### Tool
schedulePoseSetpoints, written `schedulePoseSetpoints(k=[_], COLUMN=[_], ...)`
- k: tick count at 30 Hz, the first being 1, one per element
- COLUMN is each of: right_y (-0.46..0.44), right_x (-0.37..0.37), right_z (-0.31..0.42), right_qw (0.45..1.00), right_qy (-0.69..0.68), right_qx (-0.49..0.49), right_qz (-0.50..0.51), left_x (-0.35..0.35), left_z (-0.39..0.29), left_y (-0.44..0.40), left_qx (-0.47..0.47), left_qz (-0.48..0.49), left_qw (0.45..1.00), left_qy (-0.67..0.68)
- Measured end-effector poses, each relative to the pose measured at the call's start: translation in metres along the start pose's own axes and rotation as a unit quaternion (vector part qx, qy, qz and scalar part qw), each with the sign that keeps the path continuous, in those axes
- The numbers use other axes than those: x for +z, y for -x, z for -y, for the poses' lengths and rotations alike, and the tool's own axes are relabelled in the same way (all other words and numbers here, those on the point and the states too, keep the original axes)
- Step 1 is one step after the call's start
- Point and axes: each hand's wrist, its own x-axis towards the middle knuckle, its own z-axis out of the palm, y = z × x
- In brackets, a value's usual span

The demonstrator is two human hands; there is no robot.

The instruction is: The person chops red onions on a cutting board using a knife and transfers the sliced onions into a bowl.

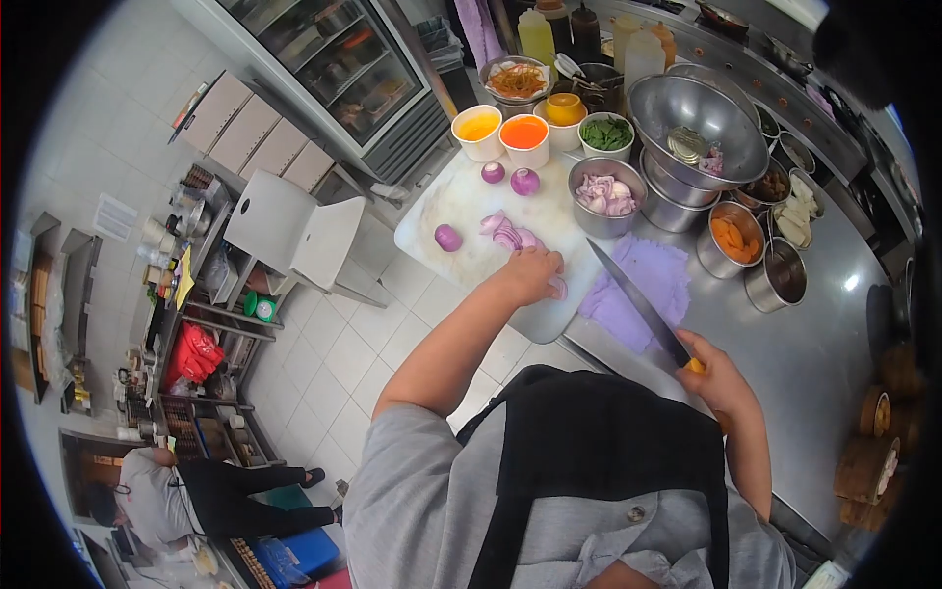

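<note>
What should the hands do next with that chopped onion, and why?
Maybe the left hand should gather the cut onion for the bowl. That hand is right by it, the bowl holds similar pieces, and the right hand holds the knife off to the side.

Legible markings: none
Too small to read on the white sheet (116, 217) posted on the tiled wall (118, 167), well left of the white chair (329, 240); likewise unreadable on the yellow sheet (183, 279), nearer the chair, same side.
</note>
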Motion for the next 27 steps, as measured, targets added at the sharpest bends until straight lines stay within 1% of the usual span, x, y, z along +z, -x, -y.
schedulePoseSetpoints(k=[1, 2, 3, 4, 6, 8, 9, 11, 12, 13, 14, 15, 16, 17, 18, 20, 21, 22, 23, 24, 26, 27], right_y=[-0.005, -0.011, -0.018, -0.021, -0.023, -0.027, -0.03, -0.034, -0.038, -0.041, -0.045, -0.051, -0.058, -0.064, -0.069, -0.077, -0.08, -0.083, -0.088, -0.093, -0.1, -0.103], right_x=[0.003, 0.007, 0.011, 0.014, 0.018, 0.022, 0.024, 0.028, 0.03, 0.033, 0.038, 0.044, 0.051, 0.056, 0.061, 0.069, 0.073, 0.077, 0.082, 0.087, 0.095, 0.098], right_z=[-0.003, -0.01, -0.018, -0.023, -0.024, -0.021, -0.019, -0.011, -0.004, 0.003, 0.007, 0.008, 0.01, 0.012, 0.014, 0.02, 0.024, 0.028, 0.031, 0.034, 0.043, 0.048], right_qw=[0.999, 0.999, 0.999, 0.998, 0.998, 0.998, 0.997, 0.996, 0.992, 0.983, 0.983, 0.978, 0.971, 0.971, 0.968, 0.964, 0.958, 0.95, 0.951, 0.954, 0.957, 0.956], right_qy=[0.002, -0.001, -0.01, -0.02, -0.023, -0.022, -0.023, -0.025, -0.069, -0.113, -0.113, -0.149, -0.184, -0.183, -0.204, -0.224, -0.24, -0.257, -0.256, -0.247, -0.237, -0.24], right_qx=[-0.028, -0.028, -0.045, -0.062, -0.059, -0.057, -0.06, -0.06, -0.038, -0.017, -0.015, -0.035, -0.055, -0.054, -0.04, -0.024, -0.021, -0.019, -0.017, -0.008, 0.001, 0.002], right_qz=[0.023, 0.022, 0.023, 0.025, 0.023, 0.021, 0.038, 0.056, 0.1, 0.144, 0.143, 0.143, 0.142, 0.141, 0.142, 0.141, 0.157, 0.174, 0.173, 0.17, 0.168, 0.167], left_x=[-0.002, -0.004, -0.002, 0.003, 0.011, 0.017, 0.015, 0.003, -0.009, -0.024, -0.034, -0.034, -0.033, -0.031, -0.028, -0.016, -0.005, 0.008, 0.02, 0.025, 0.035, 0.036], left_z=[0.0, 0.0, 0.002, 0.004, 0.013, 0.026, 0.036, 0.061, 0.067, 0.07, 0.07, 0.074, 0.078, 0.081, 0.082, 0.077, 0.078, 0.079, 0.08, 0.074, 0.058, 0.046], left_y=[-0.001, -0.002, -0.001, -0.001, -0.001, -0.002, -0.005, -0.009, -0.009, -0.007, -0.007, -0.01, -0.013, -0.015, -0.016, -0.021, -0.026, -0.03, -0.035, -0.037, -0.035, -0.033], left_qx=[-0.007, -0.014, -0.013, -0.008, -0.002, 0.033, 0.035, -0.003, -0.002, -0.027, -0.052, -0.05, -0.074, -0.097, -0.097, -0.16, -0.159, -0.166, -0.174, -0.173, -0.154, -0.156], left_qz=[0.034, 0.068, 0.07, 0.058, 0.049, 0.011, 0.012, -0.043, -0.041, -0.076, -0.111, -0.111, -0.173, -0.232, -0.232, -0.296, -0.294, -0.322, -0.349, -0.349, -0.395, -0.403], left_qw=[0.999, 0.997, 0.997, 0.998, 0.998, 0.999, 0.999, 0.996, 0.996, 0.994, 0.989, 0.989, 0.979, 0.965, 0.965, 0.937, 0.938, 0.927, 0.916, 0.916, 0.901, 0.897], left_qy=[-0.014, -0.028, -0.03, -0.037, -0.044, -0.007, -0.005, 0.077, 0.079, 0.079, 0.078, 0.08, 0.076, 0.073, 0.075, 0.091, 0.094, 0.095, 0.095, 0.097, 0.092, 0.094])
